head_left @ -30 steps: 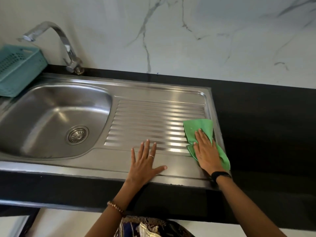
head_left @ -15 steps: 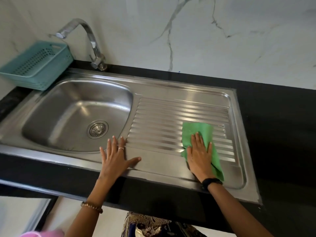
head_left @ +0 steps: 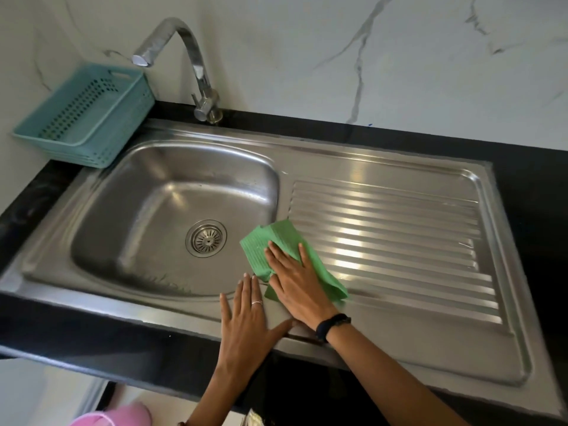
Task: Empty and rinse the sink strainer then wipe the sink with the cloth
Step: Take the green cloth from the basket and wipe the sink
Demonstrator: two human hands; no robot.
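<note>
2 hands lie spread: the right hand [head_left: 293, 279] presses the green cloth [head_left: 278, 241] flat just right of the sink strainer [head_left: 206, 237], the left hand [head_left: 248, 325] beside it. Strainer looks seated, clean; wiping seems underway, basin apparently left.

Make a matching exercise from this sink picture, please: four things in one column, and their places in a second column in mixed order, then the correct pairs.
Things:
1. cloth
2. strainer
3. basket
4. left hand

Places:
A. in the bottom of the sink basin
B. flat on the sink's front rim, holding nothing
C. under the right hand, at the basin's right edge
D. on the counter, left of the tap

Pairs: 1-C, 2-A, 3-D, 4-B
</note>
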